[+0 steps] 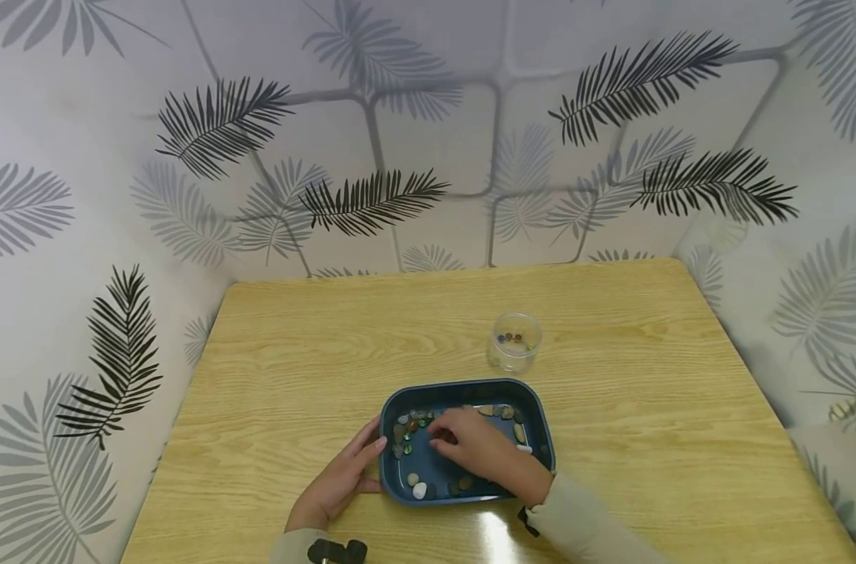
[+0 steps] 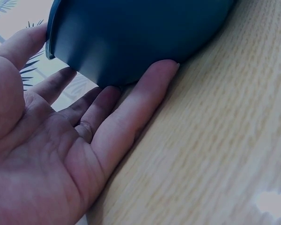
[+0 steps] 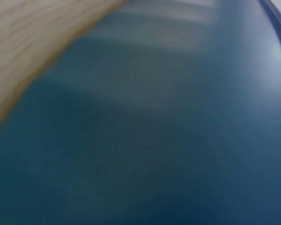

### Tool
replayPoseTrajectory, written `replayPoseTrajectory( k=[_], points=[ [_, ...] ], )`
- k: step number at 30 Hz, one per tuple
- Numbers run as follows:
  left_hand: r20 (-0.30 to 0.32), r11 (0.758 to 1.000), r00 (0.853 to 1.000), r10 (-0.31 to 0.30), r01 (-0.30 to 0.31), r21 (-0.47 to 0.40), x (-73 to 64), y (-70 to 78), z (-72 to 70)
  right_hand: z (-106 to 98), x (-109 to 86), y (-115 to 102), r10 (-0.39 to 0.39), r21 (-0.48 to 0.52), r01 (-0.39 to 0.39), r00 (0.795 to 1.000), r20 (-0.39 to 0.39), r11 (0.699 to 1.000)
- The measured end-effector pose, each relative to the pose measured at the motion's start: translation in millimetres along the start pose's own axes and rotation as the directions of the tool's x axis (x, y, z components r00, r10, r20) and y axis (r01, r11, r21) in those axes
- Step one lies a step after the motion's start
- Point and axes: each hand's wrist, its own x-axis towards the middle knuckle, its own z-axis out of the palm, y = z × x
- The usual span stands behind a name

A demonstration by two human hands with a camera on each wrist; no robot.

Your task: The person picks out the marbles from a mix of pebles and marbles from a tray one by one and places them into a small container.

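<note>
"Where are your green marbles [image 1: 408, 450]?"

"Left end of the blue basin [image 1: 429, 456]; likely hard, slippery, best pinched mid-sphere. Your left hand [image 1: 341, 479] touches the basin, fingers extended; your right hand [image 1: 482, 448] bends inside, any hold impossible to tell."

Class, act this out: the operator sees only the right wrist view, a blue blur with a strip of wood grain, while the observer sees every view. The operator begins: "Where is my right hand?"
Observer: The head view shows your right hand reaching into a blue tray with stones in it; I can't tell whether it holds one.
Operator: Is another hand at the tray? I see none.
Observer: Yes, the left hand touches the outside of its left end.
Operator: Anything standing beyond the tray?
Observer: A clear cup, with a few small round things inside.
</note>
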Motion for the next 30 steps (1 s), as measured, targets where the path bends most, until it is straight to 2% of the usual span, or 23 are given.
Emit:
replayPoseTrajectory(
  k=[8, 14, 20, 24, 30],
  points=[
    [0.04, 1.0, 0.999, 0.003, -0.002, -0.024, 0.3, -2.7, -1.3, 12.8, 10.1, -4.5, -0.017, -0.052, 0.017, 1.0, 0.0, 0.999],
    [0.038, 1.0, 0.999, 0.014, -0.014, -0.014, 0.5, -2.4, -0.6, 20.5, 16.5, -10.9, -0.004, -0.091, 0.005, 1.0, 0.003, 0.996],
    [0.036, 1.0, 0.999, 0.008, -0.007, -0.01, 0.7, -1.6, -0.2, 26.4, 21.2, -15.5, -0.006, -0.171, 0.01, 1.0, 0.021, 0.985],
    [0.044, 1.0, 0.999, 0.003, -0.002, -0.026, -1.3, 3.3, 2.3, 29.4, 23.4, -15.9, 0.01, -0.208, -0.004, 1.0, 0.025, 0.978],
    [0.042, 1.0, 0.999, -0.005, 0.006, -0.005, -7.1, 14.1, 8.0, 32.1, 25.0, -18.5, 0.044, -0.258, -0.04, 0.999, 0.007, 0.965]
  ],
)
